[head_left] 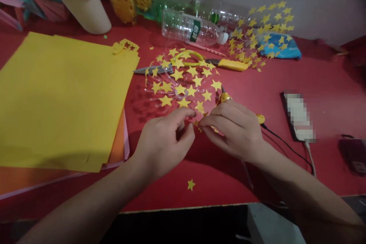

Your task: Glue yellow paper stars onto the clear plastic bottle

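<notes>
A small yellow paper star (197,123) sits pinched between the fingertips of the left hand (162,143) and the right hand (233,129), low over the red table (314,68), just at the near edge of the clear plastic piece (180,87) covered with stars. Both hands are narrowed to a fine pinch on it; the right also seems to keep a yellow corded tool (225,97) tucked under its fingers (likely a glue gun, though mostly hidden). Handling this well probably means gripping by the points only, lightly, so the thin paper stays flat. Scissors (160,69) lie beyond, a yellow paper stack (57,99) to the left.
</notes>
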Motion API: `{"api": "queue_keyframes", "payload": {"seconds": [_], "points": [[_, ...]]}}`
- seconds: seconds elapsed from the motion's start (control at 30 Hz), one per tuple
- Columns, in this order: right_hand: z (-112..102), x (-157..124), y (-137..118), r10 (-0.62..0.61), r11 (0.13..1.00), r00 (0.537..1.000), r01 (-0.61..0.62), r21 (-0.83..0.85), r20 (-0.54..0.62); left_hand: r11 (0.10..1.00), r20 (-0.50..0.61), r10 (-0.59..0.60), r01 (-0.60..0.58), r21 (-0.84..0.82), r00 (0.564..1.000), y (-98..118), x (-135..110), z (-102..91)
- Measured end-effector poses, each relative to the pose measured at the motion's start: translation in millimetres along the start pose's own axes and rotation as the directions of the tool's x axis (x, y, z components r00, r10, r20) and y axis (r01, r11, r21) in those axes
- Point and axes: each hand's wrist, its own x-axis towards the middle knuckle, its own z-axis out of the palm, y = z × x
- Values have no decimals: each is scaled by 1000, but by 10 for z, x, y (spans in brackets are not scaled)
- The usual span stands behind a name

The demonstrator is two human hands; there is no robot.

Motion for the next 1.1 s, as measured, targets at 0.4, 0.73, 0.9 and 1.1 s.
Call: {"api": "queue_keyframes", "payload": {"seconds": [0.4,0.73,0.9,1.1], "points": [[1,26,-3,62,998,998,-62,12,-11,997,7,11,-10,-74,1000,8,-16,12],[43,43,9,74,997,996,-74,2,-46,998,-1,42,-42,-50,999,11,-25,15],[59,44,-2,72,997,995,-73,-12,-64,997,-1,52,-52,-54,999,15,-28,5],[68,49,-13,70,996,994,-74,-42,-86,998,5,39,-39,-54,999,24,-22,3]]}}
